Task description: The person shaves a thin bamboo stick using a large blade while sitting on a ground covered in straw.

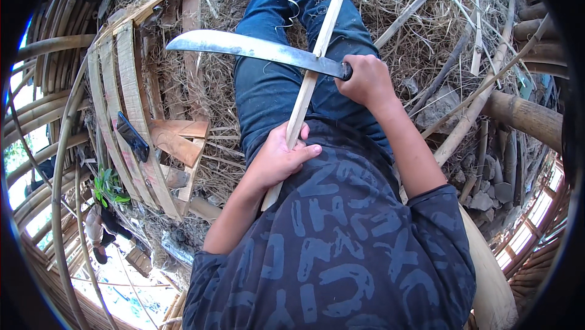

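Note:
A long pale bamboo strip (pixel 303 101) runs from beside my waist up across my lap and past my knees. My left hand (pixel 284 152) is closed round its lower part, the thumb lying across my shirt. In my right hand (pixel 364 80) is the dark handle of a machete (pixel 250 47). Its broad, slightly curved blade points to the left and crosses the strip above my thighs, touching it. Thin curled shavings (pixel 294 7) cling to my jeans (pixel 271 92).
At the left stands a wooden slat pallet (pixel 131 80) with a dark phone (pixel 133 137) on it. Dry fibrous shavings (pixel 408 1) cover the ground. Bamboo poles (pixel 527 117), sticks and stones (pixel 481 199) lie on the right. Bamboo fencing (pixel 58 165) curves round the left.

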{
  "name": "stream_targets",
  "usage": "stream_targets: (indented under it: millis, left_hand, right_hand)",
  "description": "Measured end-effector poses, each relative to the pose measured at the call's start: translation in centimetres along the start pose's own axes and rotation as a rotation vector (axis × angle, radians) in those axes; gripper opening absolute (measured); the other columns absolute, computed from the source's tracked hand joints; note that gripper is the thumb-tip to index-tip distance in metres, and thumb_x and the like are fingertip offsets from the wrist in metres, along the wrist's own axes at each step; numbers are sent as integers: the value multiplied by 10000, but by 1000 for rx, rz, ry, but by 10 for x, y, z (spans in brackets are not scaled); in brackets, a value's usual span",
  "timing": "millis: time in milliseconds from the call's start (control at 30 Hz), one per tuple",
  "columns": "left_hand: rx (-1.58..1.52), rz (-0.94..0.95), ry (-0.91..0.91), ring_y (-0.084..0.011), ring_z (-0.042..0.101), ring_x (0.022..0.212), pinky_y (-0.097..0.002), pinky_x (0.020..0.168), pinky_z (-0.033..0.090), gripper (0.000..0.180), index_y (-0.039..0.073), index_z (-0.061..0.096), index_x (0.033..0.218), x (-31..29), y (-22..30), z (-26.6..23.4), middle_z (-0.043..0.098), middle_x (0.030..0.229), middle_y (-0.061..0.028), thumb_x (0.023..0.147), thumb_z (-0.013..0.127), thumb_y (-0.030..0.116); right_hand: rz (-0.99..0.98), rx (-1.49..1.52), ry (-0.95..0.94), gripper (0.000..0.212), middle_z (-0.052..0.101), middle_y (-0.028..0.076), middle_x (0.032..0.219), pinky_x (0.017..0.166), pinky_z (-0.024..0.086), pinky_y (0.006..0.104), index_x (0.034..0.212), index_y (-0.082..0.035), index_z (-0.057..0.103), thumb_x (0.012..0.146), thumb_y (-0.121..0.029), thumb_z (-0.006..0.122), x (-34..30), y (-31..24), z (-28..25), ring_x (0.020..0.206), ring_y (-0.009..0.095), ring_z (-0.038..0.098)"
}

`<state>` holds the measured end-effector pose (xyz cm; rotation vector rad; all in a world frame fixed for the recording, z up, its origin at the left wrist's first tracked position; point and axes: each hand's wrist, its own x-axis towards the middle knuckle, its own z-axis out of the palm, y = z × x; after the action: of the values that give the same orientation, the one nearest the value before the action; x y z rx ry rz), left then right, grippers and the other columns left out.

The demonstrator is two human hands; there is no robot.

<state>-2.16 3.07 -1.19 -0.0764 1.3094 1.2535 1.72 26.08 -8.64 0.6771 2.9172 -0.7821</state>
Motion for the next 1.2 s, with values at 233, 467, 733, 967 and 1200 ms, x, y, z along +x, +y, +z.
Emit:
stream_targets:
  millis: [233, 467, 733, 967, 1200]
  left_hand:
    - [28, 33, -20, 9, 325, 471, -179, 419, 251, 321, 115, 421, 952, -10, -6, 1, 389, 621, 96, 848, 718, 56]
    - [-93, -53, -89, -1, 291, 436, -191, 390, 230, 278, 133, 429, 933, -8, 2, -4, 376, 615, 85, 877, 696, 80]
    - [-427, -132, -219, -33, 297, 455, -193, 366, 244, 225, 115, 441, 1008, -14, 3, -11, 342, 614, 74, 918, 647, 134]
    - [-512, -144, -200, -31, 341, 497, -159, 357, 272, 250, 87, 463, 1103, -41, -3, -18, 406, 740, 8, 933, 613, 193]
    - [-180, -152, -158, -8, 293, 448, -160, 354, 225, 288, 105, 437, 1147, -54, 2, -14, 372, 673, 57, 937, 612, 197]
  right_hand:
    - [450, 145, 23, 330, 684, 260, 864, 814, 534, 452, 860, 12, 717, 746, -292, 660, 57, 83, -9, 880, 404, 669]
    - [389, 266, 122, 298, 672, 258, 790, 755, 528, 467, 800, 31, 695, 755, -262, 668, 40, 75, 13, 817, 422, 666]
    - [164, 106, 113, 331, 675, 231, 770, 729, 547, 472, 880, -27, 707, 698, -303, 712, -8, 28, -5, 777, 402, 673]
    - [69, 213, 5, 341, 677, 215, 758, 702, 542, 460, 910, -55, 715, 711, -331, 734, -50, -21, -23, 757, 391, 672]
    - [-147, 372, -193, 454, 666, 217, 726, 693, 526, 456, 898, -10, 692, 746, -434, 747, -75, -60, -47, 732, 390, 667]
